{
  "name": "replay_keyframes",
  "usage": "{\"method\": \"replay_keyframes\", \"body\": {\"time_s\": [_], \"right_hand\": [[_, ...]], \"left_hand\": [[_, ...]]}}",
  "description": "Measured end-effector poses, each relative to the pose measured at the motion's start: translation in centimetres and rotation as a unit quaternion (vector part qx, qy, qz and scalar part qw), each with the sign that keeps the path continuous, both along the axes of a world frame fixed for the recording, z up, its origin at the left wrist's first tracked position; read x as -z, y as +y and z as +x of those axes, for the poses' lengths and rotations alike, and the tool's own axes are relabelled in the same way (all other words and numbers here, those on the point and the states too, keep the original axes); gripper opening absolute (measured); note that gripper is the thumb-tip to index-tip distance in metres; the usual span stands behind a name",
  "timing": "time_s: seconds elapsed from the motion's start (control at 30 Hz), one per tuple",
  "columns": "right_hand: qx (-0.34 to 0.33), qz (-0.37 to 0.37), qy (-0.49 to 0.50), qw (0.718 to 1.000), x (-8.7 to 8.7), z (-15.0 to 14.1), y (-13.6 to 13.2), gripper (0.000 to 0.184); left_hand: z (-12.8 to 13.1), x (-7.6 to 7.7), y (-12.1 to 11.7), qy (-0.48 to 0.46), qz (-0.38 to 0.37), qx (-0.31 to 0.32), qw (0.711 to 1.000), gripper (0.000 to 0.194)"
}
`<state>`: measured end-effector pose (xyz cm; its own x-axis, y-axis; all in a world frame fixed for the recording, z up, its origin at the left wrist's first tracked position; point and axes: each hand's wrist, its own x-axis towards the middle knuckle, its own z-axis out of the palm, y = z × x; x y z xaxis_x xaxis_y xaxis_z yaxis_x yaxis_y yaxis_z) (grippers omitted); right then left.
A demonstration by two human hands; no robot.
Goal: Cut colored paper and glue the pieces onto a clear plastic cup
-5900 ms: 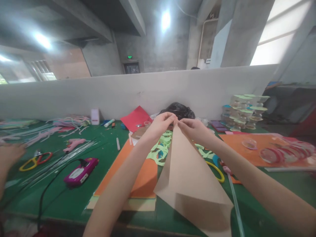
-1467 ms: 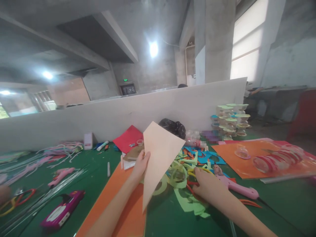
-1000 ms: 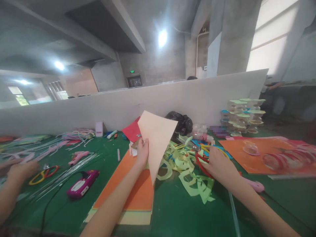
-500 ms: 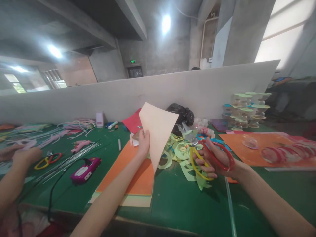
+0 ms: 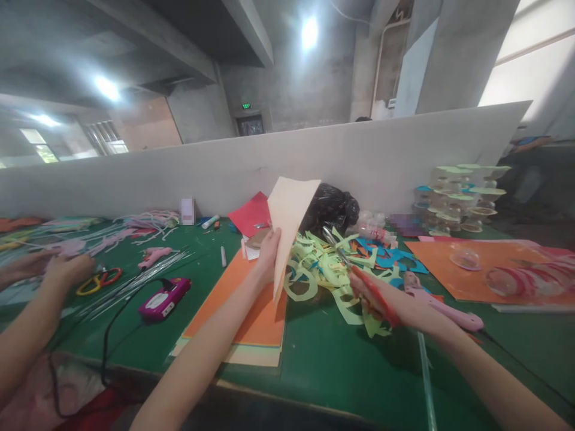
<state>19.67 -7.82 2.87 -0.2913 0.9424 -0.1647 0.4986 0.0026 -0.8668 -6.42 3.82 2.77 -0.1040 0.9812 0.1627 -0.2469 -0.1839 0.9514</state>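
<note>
My left hand (image 5: 268,254) grips a cream sheet of paper (image 5: 291,209) by its left side, and the sheet stands raised and bent. My right hand (image 5: 366,293) is closed around the red handle of a pair of scissors (image 5: 339,248), whose blades point up and to the left, apart from the paper. Below the left hand lies a stack of orange paper (image 5: 238,305) with paler sheets under it. Green paper scraps (image 5: 317,269) are heaped between the two hands. A pink glue gun (image 5: 442,305) lies just beyond my right wrist.
At the left, a co-worker's hands (image 5: 67,266) are busy near yellow-and-red scissors (image 5: 99,281). A purple device (image 5: 165,299) with a black cable lies nearby. A black plastic bag (image 5: 335,209) and stacked clear cups (image 5: 462,200) stand along the white partition (image 5: 215,167). A clear stick (image 5: 426,383) lies front right.
The cream sheet has turned more edge-on in my left hand. My right hand has rotated, so the scissors now show side-on, and the pink glue gun has come into view. The camera view shifted slightly.
</note>
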Motion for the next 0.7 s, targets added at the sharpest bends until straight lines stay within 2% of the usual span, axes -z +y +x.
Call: {"method": "replay_keyframes", "body": {"time_s": [0.07,0.17,0.33,0.4,0.43,0.5,0.57,0.63,0.7], "right_hand": [[0.040,0.064,-0.140,0.987,-0.1,-0.4,-0.1,0.052],[0.089,0.110,-0.269,0.953,-0.4,-0.8,-0.1,0.047],[0.120,0.234,-0.405,0.876,0.2,-0.2,0.3,0.035],[0.125,0.258,-0.435,0.854,0.6,0.0,0.5,0.033],[0.123,0.267,-0.446,0.845,0.8,0.1,0.6,0.034],[0.117,0.275,-0.465,0.833,1.1,0.2,0.6,0.034],[0.112,0.275,-0.481,0.825,1.0,0.1,0.5,0.034],[0.108,0.277,-0.490,0.819,0.7,-0.1,0.3,0.034],[0.103,0.286,-0.495,0.814,0.3,-0.3,0.0,0.034]], "left_hand": [[0.5,-0.2,-0.5,-0.005,-0.015,0.044,0.999,0.045],[1.0,0.3,-0.8,0.049,-0.038,0.064,0.996,0.045],[0.7,2.0,0.1,0.179,-0.063,-0.019,0.982,0.035],[0.6,2.5,0.3,0.201,-0.042,-0.064,0.977,0.039],[0.6,2.6,0.2,0.223,-0.008,-0.094,0.970,0.042],[0.9,2.6,-0.2,0.297,0.101,-0.139,0.939,0.042],[1.5,2.4,-1.1,0.388,0.222,-0.132,0.885,0.036],[2.5,2.1,-2.0,0.458,0.296,-0.063,0.836,0.031],[3.8,1.9,-2.7,0.513,0.336,0.013,0.790,0.028]]}}
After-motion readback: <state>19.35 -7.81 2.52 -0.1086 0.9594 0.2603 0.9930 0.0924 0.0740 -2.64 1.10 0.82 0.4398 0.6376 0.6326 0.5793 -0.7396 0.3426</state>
